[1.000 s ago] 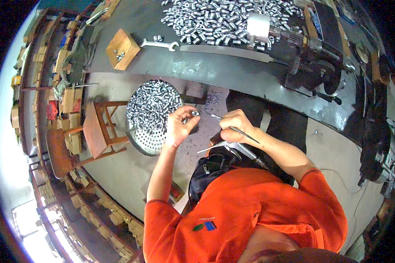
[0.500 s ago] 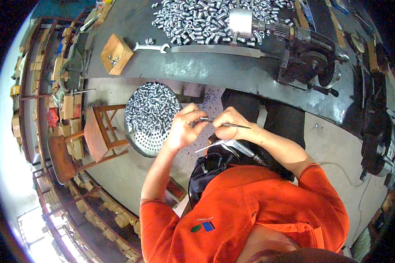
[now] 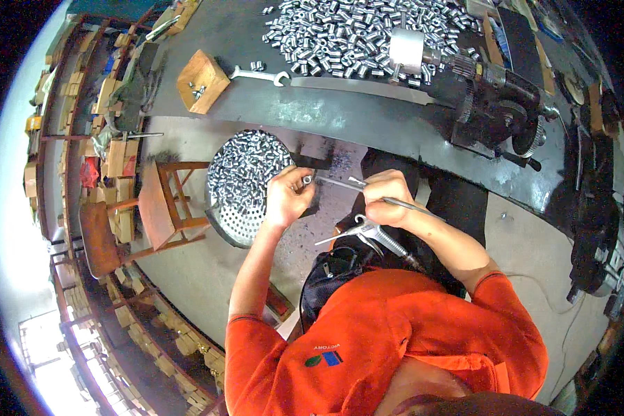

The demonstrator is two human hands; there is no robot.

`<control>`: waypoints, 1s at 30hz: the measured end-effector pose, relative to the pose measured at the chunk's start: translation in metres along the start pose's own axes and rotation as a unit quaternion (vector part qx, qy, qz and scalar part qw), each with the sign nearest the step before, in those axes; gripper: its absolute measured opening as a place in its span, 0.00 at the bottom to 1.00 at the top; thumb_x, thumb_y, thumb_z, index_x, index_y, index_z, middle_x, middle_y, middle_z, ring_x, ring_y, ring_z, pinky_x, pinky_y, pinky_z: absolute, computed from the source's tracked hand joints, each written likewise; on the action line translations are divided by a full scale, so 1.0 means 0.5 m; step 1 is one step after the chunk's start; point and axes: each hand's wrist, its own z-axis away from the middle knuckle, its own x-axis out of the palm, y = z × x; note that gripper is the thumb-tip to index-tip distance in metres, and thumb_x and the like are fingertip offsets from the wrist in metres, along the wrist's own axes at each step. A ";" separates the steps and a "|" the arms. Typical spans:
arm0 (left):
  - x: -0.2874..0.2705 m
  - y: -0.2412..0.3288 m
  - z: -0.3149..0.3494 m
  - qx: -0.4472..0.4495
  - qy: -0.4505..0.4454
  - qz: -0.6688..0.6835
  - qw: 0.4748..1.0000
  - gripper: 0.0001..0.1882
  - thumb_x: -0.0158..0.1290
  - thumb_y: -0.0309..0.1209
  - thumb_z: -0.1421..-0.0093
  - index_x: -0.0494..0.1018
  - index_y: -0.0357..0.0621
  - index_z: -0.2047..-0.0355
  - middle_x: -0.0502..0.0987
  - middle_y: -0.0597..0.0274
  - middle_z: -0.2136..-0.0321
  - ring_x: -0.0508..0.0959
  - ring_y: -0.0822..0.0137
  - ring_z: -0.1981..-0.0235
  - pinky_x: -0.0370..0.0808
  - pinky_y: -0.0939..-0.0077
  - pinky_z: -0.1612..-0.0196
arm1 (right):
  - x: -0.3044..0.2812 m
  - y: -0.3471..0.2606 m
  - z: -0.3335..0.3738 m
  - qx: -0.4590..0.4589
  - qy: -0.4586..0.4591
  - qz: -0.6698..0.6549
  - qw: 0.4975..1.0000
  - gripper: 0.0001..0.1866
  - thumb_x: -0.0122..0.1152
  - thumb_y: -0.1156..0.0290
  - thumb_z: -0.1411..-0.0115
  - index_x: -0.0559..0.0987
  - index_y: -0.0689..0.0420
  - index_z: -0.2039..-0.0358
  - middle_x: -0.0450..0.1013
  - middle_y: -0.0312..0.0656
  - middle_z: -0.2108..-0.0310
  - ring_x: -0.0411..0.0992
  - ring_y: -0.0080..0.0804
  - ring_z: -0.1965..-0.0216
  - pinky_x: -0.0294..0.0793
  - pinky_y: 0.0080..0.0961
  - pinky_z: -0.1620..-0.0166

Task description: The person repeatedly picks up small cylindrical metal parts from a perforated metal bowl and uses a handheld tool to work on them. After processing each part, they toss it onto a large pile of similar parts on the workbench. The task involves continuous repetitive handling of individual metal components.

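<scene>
My left hand (image 3: pixel 288 196) pinches a small silver metal sleeve (image 3: pixel 307 180) between thumb and fingers, just right of a round perforated basket (image 3: pixel 237 229) full of similar sleeves. My right hand (image 3: pixel 388 197) grips a thin metal rod (image 3: pixel 340 183) whose tip points at the sleeve, and the same hand also holds an air blow gun (image 3: pixel 367 232) with its hose running down toward my lap. Both hands are close together above the dark floor in front of me.
A grey metal workbench (image 3: pixel 340 118) carries a heap of silver sleeves (image 3: pixel 353 31), a wooden block (image 3: pixel 202 80), a spanner (image 3: pixel 260 73) and a dark machine (image 3: pixel 492 104). A wooden stool (image 3: pixel 161 204) stands left of the basket. Shelves of wooden pieces (image 3: pixel 111 152) line the left.
My left hand has come away from the basket and drawn toward the right hand. The rod tip now meets the sleeve held in the left fingers.
</scene>
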 end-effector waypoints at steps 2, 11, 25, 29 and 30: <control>0.007 -0.015 0.002 0.001 0.017 -0.011 1.000 0.10 0.54 0.20 0.61 0.75 0.38 0.74 0.67 0.62 0.85 0.66 0.71 0.86 0.64 0.78 0.80 | 0.007 0.008 0.008 -0.017 0.017 -0.027 0.999 0.17 0.56 0.67 0.62 0.57 0.57 0.92 0.52 0.41 0.91 0.55 0.38 0.90 0.50 0.33 0.84; 0.033 0.012 -0.003 0.034 0.012 -0.066 0.997 0.09 0.55 0.22 0.63 0.75 0.40 0.76 0.68 0.62 0.85 0.66 0.69 0.87 0.64 0.76 0.82 | 0.013 0.001 0.006 0.057 -0.030 -0.059 0.996 0.19 0.55 0.62 0.59 0.57 0.58 0.90 0.52 0.41 0.90 0.56 0.40 0.89 0.52 0.33 0.83; -0.040 0.058 -0.345 -0.024 0.087 0.205 0.975 0.20 0.55 0.25 0.50 0.69 0.29 0.56 0.73 0.63 0.80 0.73 0.75 0.82 0.69 0.81 0.75 | 0.012 0.033 0.025 -0.108 0.077 0.090 0.987 0.22 0.58 0.61 0.56 0.56 0.56 0.91 0.50 0.41 0.89 0.55 0.41 0.87 0.52 0.34 0.83; -0.115 0.130 -0.420 0.045 0.121 0.392 0.911 0.29 0.50 0.28 0.44 0.54 0.28 0.46 0.75 0.52 0.61 0.79 0.65 0.71 0.72 0.78 0.66 | 0.025 0.050 0.027 -0.098 0.052 0.081 0.991 0.17 0.57 0.66 0.63 0.57 0.55 0.91 0.51 0.40 0.90 0.55 0.39 0.88 0.51 0.35 0.84; -0.119 0.128 -0.406 0.054 0.107 0.361 0.925 0.28 0.50 0.28 0.43 0.55 0.28 0.46 0.76 0.52 0.62 0.78 0.66 0.71 0.72 0.79 0.66 | 0.026 0.051 0.029 -0.092 0.062 0.080 0.991 0.17 0.57 0.66 0.63 0.57 0.55 0.91 0.51 0.40 0.90 0.55 0.39 0.88 0.51 0.35 0.84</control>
